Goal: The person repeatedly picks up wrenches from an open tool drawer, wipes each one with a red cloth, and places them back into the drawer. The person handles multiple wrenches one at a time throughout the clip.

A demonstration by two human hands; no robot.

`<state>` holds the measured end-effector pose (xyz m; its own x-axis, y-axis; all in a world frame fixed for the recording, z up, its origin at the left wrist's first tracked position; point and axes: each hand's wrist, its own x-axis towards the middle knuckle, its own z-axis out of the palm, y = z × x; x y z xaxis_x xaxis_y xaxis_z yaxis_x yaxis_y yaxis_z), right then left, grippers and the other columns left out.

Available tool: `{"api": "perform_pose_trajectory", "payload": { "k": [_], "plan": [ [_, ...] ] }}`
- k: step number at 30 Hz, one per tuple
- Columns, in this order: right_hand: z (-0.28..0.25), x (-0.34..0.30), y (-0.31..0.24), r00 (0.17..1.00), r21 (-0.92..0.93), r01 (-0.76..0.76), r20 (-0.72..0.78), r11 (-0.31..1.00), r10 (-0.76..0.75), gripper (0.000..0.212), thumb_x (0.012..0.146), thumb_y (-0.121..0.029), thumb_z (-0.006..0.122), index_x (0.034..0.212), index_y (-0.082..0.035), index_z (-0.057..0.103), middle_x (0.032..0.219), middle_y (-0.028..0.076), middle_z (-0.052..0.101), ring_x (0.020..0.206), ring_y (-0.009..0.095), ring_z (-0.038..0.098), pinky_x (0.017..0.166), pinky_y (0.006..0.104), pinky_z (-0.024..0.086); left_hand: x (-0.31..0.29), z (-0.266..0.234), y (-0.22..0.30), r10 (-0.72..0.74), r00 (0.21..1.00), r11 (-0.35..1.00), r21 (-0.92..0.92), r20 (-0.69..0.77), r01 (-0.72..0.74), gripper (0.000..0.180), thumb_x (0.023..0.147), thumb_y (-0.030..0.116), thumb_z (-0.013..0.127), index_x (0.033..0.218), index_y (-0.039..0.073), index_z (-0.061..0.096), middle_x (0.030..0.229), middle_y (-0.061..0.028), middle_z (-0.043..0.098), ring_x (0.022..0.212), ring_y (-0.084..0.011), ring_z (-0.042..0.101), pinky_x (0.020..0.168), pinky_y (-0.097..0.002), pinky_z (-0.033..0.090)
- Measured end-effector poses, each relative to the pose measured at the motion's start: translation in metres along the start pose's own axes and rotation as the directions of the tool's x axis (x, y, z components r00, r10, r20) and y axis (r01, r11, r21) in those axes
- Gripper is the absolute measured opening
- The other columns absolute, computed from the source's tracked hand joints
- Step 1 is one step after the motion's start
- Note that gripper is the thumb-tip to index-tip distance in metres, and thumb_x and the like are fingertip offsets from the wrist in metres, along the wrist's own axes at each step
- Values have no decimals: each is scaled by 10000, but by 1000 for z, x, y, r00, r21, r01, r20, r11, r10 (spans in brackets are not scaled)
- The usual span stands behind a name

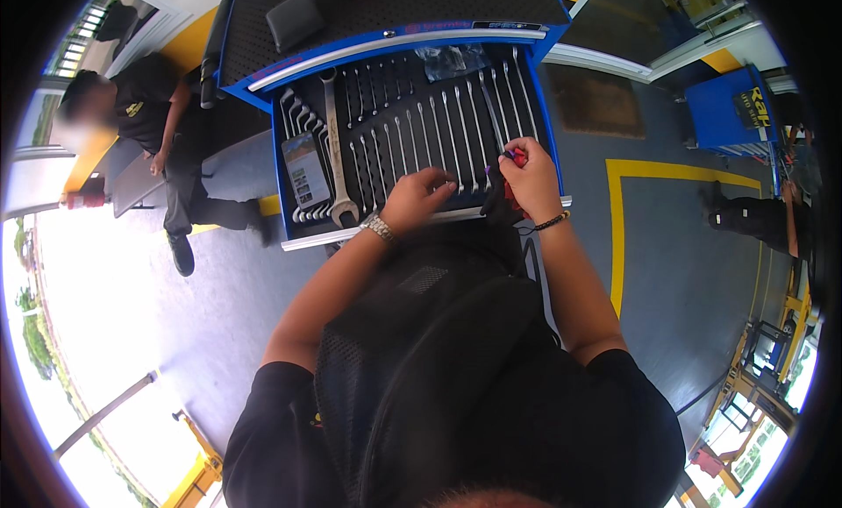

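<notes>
Open blue tool drawer (309, 240) w/ silver front edge, seen from above. R hand (531, 177) is closed on a small red-and-black item (520, 158) over the drawer's front right part. L hand (416, 201) is over the drawer's front middle, fingers loosely bent & apart, nothing visible in its grasp; can't tell if it touches metal.

Poss. trouble: the item could slip, as mainly thumb & fingertips seem to have it, & fall among the slim wrenches (453, 142) in the drawer or past its front edge to the floor. Dark floppy material (499, 201), hanging at the drawer's front right, might snag on wrench ends if dragged. The metal watch (380, 227) on L wrist, near the big wrench (335, 144) at the drawer's left, could knock it if the arm swings. Leaning on the drawer might shift it, w/ the body so close.

Item's look: bright red w/ black, a purple touch beside it; mostly hidden by fingers, so exact shape & kind unclear.
</notes>
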<state>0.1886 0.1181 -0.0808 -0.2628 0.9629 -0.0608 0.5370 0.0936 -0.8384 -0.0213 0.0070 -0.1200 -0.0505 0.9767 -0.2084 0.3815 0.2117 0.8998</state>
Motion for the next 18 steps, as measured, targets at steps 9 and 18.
{"api": "perform_pose_trajectory", "payload": {
  "k": [9,18],
  "plan": [
    [-8,4,-3,943,701,-330,275,633,187,253,944,-196,649,1109,-5,668,975,39,691,849,123,662,760,250,527,60,33,43,-213,908,318,-853,361,414,341,1030,351,542,1118,27,605,824,6,531,720,-128,495,641,-287,418],
    [-28,2,66,817,939,-319,341,-127,465,520,1026,-419,388,1318,-16,539,1307,158,586,1258,326,514,1130,513,335,54,0,58,-373,833,289,-802,409,523,166,968,225,553,918,66,547,695,22,430,543,-86,354,504,-266,302]
  ]
}}
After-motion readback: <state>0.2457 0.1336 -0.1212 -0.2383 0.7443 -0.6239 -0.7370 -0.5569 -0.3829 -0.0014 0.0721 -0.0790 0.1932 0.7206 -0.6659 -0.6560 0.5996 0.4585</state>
